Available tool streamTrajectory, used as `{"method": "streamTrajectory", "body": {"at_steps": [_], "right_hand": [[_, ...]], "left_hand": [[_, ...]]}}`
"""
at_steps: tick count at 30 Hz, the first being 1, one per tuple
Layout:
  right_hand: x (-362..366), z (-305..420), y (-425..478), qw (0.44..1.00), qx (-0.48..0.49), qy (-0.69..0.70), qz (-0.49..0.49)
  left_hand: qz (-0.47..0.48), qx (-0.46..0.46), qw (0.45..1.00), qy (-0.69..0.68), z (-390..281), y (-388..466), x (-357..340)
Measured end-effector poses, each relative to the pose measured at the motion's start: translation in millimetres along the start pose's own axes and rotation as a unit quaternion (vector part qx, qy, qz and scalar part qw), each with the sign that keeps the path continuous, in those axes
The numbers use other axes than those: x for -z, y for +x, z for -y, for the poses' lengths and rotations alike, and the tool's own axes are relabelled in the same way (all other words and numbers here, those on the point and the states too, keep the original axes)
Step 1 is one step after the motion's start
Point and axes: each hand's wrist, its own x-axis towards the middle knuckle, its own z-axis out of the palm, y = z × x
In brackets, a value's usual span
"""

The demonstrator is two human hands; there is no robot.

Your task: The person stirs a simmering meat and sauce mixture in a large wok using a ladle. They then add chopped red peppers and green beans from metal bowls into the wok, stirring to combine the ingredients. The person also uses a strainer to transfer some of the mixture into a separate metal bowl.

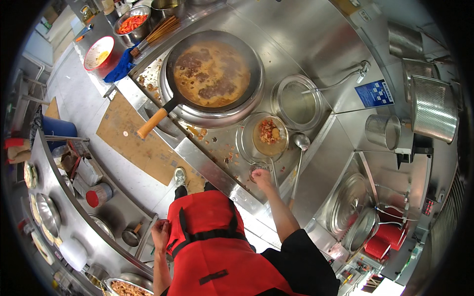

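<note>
A wok (213, 74) with a wooden handle stands on the round burner, full of bubbling brown liquid. To its lower right, a wire-mesh strainer (270, 137) holding chopped reddish bits rests over a round metal vessel. My right hand (262, 177), fingers curled, is over a small round glass-like dish (255, 172) beside the strainer's handle; whether it grips anything is unclear. A steel ladle (301, 142) lies to the right of the strainer. My left hand (160, 231) hangs at the left side of the red apron, fingers bent, with no held object visible.
A pot of pale liquid (299, 103) stands under the tap (363, 69). Upper left are a bowl of red peppers (132, 24), a red-rimmed bowl (99, 53), a bamboo brush (157, 33) and a blue cloth (121, 68). Mesh baskets (433, 109) hang at right. A steel counter (100, 236) runs along the left.
</note>
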Motion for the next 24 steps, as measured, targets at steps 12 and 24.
{"method": "streamTrajectory", "body": {"at_steps": [12,24], "right_hand": [[95.3,68.8,12.1,0.929,0.155,-0.028,-0.334],[112.9,-47.6,-56.9,0.921,-0.053,-0.222,-0.315]], "left_hand": [[0.013,0.009,1.0,-0.005,-24.1,7.0,-3.5],[0.086,0.067,0.994,-0.024,-65.0,14.1,-16.2]]}}
